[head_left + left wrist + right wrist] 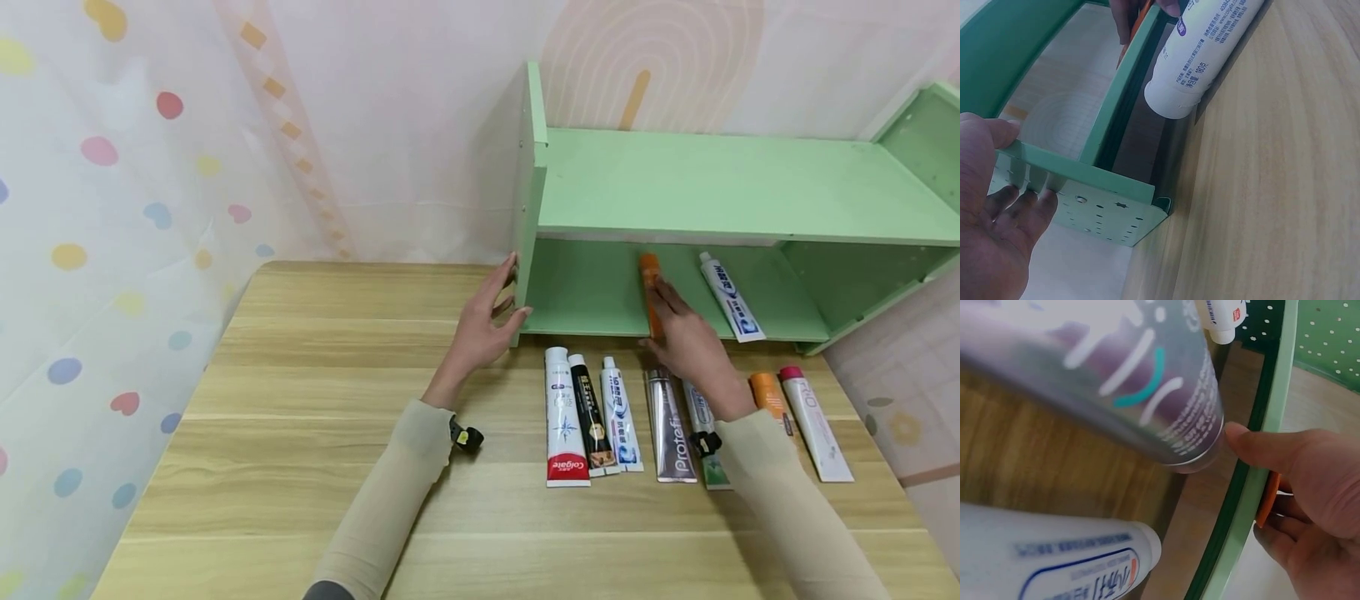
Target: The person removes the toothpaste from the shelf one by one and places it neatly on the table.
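My left hand [483, 325] holds the left side panel [1079, 178] of a green shelf unit, thumb at its front edge and fingers against the outer face. On the lower board lies an orange tube [650, 267], cap toward the back. My right hand [686, 342] reaches over the tube's near part, fingers resting on it; in the right wrist view the thumb [1260, 447] stretches out away from it, across the board's front edge. A white-and-blue toothpaste tube [731, 297] lies on the same board, right of that hand.
Before the shelf, several tubes lie in a row on the wooden table [300, 433]: a Colgate tube [566, 417], a black tube [592, 412], a silver-grey tube [671, 429], and a white tube with a pink cap [817, 425] among them. Patterned cloth [420, 125] hangs behind.
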Demonstrator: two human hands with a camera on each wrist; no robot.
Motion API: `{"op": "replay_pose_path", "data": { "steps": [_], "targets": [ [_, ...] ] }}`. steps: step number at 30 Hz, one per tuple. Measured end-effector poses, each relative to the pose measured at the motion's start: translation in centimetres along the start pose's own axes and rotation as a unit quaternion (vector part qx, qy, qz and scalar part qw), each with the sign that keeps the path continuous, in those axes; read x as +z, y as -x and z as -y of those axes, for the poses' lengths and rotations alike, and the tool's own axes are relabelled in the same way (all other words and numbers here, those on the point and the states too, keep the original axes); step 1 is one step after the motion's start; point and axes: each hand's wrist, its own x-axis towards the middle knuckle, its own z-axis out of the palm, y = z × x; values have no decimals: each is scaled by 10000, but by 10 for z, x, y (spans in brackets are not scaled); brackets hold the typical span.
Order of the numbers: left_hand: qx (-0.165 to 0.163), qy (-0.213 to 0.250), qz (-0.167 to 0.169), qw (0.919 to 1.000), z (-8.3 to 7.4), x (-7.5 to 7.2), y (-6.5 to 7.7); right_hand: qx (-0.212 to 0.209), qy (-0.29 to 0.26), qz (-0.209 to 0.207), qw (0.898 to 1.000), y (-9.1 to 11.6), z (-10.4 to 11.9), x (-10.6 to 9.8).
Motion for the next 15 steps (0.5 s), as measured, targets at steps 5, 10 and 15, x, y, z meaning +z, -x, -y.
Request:
{"op": "replay_pose_path", "data": {
  "steps": [5,10,15],
  "targets": [
    [-3,15,-13,10000,1,1,0,1,22,-164,9999,4,0,0],
    [-13,49,-24,10000,2,1,0,-154,92,-340,9993,12,-1,3],
    [-20,40,-28,10000,2,1,-1,-314,131,-741,9967,21,0,8]
  ]
}}
